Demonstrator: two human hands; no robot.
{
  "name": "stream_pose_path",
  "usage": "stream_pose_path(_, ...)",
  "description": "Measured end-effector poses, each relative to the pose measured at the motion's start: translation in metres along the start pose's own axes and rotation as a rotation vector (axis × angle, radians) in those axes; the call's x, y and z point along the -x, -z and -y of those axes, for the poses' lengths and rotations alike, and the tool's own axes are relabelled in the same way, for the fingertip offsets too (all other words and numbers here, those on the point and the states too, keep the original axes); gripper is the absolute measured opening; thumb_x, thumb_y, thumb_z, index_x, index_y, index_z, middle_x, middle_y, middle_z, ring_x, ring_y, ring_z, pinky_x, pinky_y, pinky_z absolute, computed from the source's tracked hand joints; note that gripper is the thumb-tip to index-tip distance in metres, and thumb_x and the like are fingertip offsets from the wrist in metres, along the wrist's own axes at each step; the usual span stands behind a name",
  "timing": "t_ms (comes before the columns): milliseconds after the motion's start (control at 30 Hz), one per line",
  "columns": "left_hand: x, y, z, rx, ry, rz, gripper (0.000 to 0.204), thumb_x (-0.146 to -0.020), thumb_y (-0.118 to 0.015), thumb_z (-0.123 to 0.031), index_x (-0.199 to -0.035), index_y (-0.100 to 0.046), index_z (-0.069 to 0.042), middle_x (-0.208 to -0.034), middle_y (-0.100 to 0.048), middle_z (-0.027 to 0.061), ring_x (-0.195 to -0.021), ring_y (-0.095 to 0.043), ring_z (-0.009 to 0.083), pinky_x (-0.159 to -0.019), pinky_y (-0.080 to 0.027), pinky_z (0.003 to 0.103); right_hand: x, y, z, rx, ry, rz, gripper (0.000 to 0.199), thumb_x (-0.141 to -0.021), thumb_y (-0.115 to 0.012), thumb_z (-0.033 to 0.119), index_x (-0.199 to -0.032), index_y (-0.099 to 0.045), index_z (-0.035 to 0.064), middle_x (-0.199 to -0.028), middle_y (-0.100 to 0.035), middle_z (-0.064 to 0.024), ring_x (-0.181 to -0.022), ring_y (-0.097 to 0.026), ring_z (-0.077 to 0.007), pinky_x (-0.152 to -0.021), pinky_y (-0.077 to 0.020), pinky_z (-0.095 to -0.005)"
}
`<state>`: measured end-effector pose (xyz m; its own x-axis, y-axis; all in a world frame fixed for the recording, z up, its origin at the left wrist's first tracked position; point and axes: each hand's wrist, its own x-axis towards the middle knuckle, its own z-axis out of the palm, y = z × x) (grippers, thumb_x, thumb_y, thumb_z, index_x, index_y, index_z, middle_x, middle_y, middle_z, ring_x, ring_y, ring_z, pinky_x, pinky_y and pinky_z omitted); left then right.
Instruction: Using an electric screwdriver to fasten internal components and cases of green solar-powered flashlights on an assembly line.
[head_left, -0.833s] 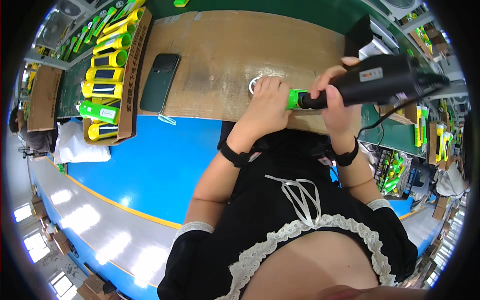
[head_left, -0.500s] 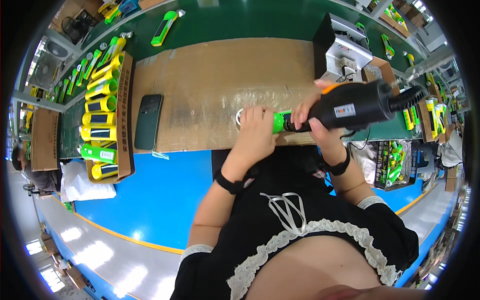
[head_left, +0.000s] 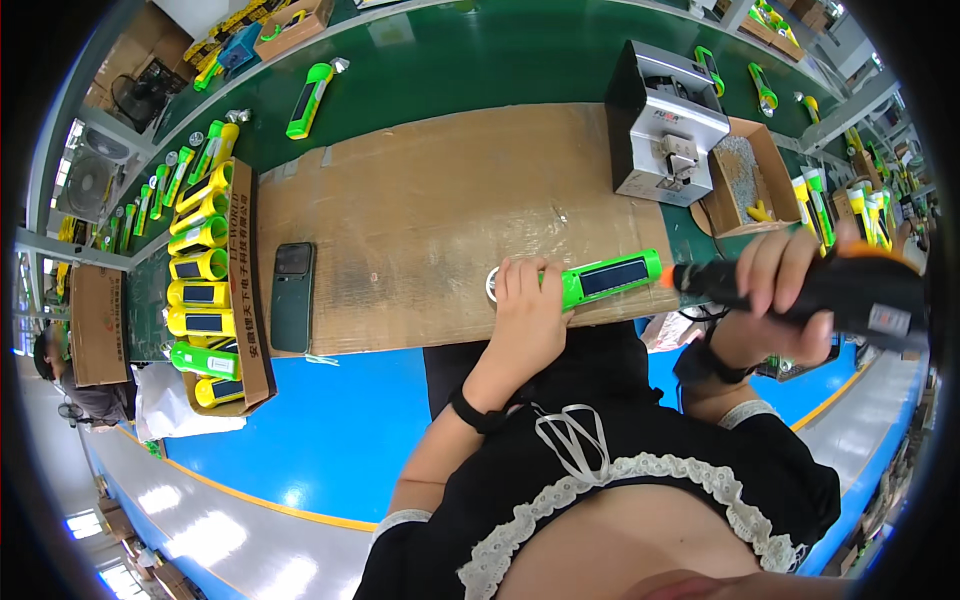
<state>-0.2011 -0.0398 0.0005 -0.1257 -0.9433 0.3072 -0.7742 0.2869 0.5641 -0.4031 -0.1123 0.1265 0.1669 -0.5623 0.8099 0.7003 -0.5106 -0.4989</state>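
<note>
My left hand (head_left: 530, 308) is closed around the head end of a green solar flashlight (head_left: 614, 276) lying near the cardboard's front edge. Its dark panel faces up, and its lens ring pokes out left of my fingers. My right hand (head_left: 782, 285) grips a black and orange electric screwdriver (head_left: 868, 302), somewhat blurred. The orange-red tip points left, just off the flashlight's tail end, with a narrow gap between them.
At left, a carton (head_left: 252, 300) holds a column of yellow and green flashlights beside a dark phone (head_left: 293, 300). A silver-black boxy machine (head_left: 668, 130) stands back right, next to a box of small metal parts (head_left: 738, 172). Another flashlight (head_left: 312, 100) lies farther back.
My right hand has drawn the screwdriver rightward off the flashlight, whose panel and tail are now uncovered. My left hand stays on the flashlight's head end. The whole view has shifted slightly.
</note>
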Motion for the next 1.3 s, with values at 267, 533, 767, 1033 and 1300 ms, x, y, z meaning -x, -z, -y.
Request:
stream_pose_path(267,-0.001,0.002,0.001,-0.072,0.005,-0.007,0.053,-0.07,-0.07,-0.01,-0.117,-0.048,-0.001,-0.109,-0.045,0.0188,-0.107,-0.043,0.0376,-0.102,-0.027,0.055,-0.04,0.074,-0.059,0.562,0.083,-0.346,0.042,-0.081,-0.06,-0.006,-0.119,-0.043,-0.0075,-0.072,-0.058,-0.0082,-0.061,-0.057,-0.0153,-0.061,-0.0478,-0.0299)
stream_pose_path(533,0.006,0.0,0.005,-0.148,-0.029,-0.004,0.055,-0.07,-0.071,-0.013,-0.118,-0.048,-0.002,-0.108,-0.045,0.0179,-0.106,-0.043,0.0364,-0.102,-0.027,0.055,-0.055,0.094,-0.072,0.766,-0.127,-0.3,0.038,-0.078,-0.062,-0.003,-0.114,-0.049,-0.0028,-0.069,-0.058,-0.0082,-0.057,-0.057,-0.0151,-0.057,-0.0464,-0.029)
stream_pose_path(767,0.014,-0.02,-0.001,-0.081,0.003,-0.167,0.056,-0.07,-0.075,-0.026,-0.117,-0.051,-0.007,-0.106,-0.045,0.0154,-0.103,-0.044,0.0329,-0.101,-0.026,0.057,-0.018,0.044,-0.044,0.227,-0.263,-0.308,0.045,-0.079,-0.055,0.001,-0.12,-0.04,-0.0023,-0.065,-0.051,-0.009,-0.052,-0.052,-0.0184,-0.056,-0.0451,-0.0332)
stream_pose_path(1033,0.015,-0.026,0.005,-0.048,-0.014,-0.249,0.055,-0.07,-0.076,-0.024,-0.116,-0.052,-0.008,-0.105,-0.044,0.0141,-0.101,-0.043,0.0336,-0.102,-0.025,0.058,0.023,-0.027,-0.044,0.087,-0.24,-0.159,0.048,-0.082,-0.055,0.003,-0.124,-0.031,0.0003,-0.07,-0.05,-0.0087,-0.056,-0.052,-0.018,-0.059,-0.0462,-0.0339)
stream_pose_path(1300,0.018,-0.029,0.005,-0.027,-0.02,-0.273,0.052,-0.07,-0.076,-0.024,-0.114,-0.054,-0.008,-0.105,-0.044,0.0143,-0.102,-0.043,0.0336,-0.102,-0.025,0.058,0.029,-0.025,-0.054,0.129,-0.217,-0.125,0.048,-0.083,-0.053,-0.001,-0.125,-0.031,0.0004,-0.071,-0.05,-0.0089,-0.058,-0.053,-0.019,-0.06,-0.0473,-0.0345)
